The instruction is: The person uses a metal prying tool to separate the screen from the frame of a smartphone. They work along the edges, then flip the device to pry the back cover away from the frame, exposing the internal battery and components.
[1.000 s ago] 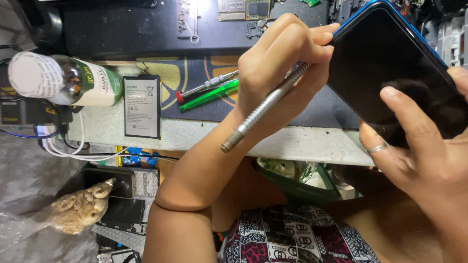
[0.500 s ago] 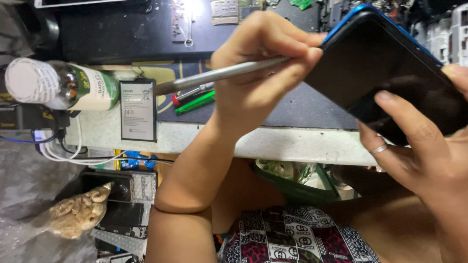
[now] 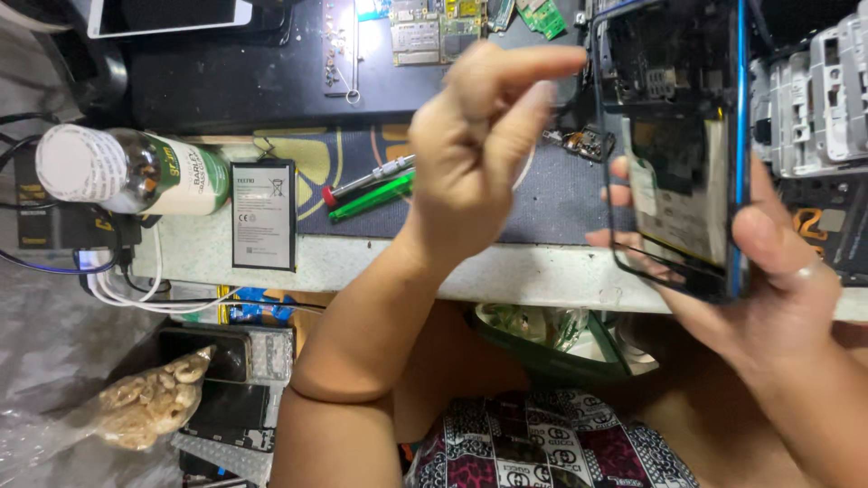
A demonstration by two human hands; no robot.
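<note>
My right hand (image 3: 768,280) grips an opened phone (image 3: 678,145) with a blue frame, held upright over the bench edge. The phone's open back faces me, showing its inner parts and a pale label. My left hand (image 3: 479,145) is raised just left of the phone. Its fingers are curled together and the index finger points right toward the phone's top. No tool shows in that hand. A thin white strand (image 3: 524,172) curves beside it.
On the bench lie a capped bottle on its side (image 3: 136,172), a flat phone battery (image 3: 263,215), a red-handled screwdriver (image 3: 366,181) and a green tool (image 3: 371,199). Circuit boards (image 3: 434,27) sit at the back, white phone frames (image 3: 832,90) at right. A bag of nuts (image 3: 149,398) lies below left.
The phone has been turned from its dark screen side to its open back. My left hand has lifted, and the grey metal tool it held is no longer visible.
</note>
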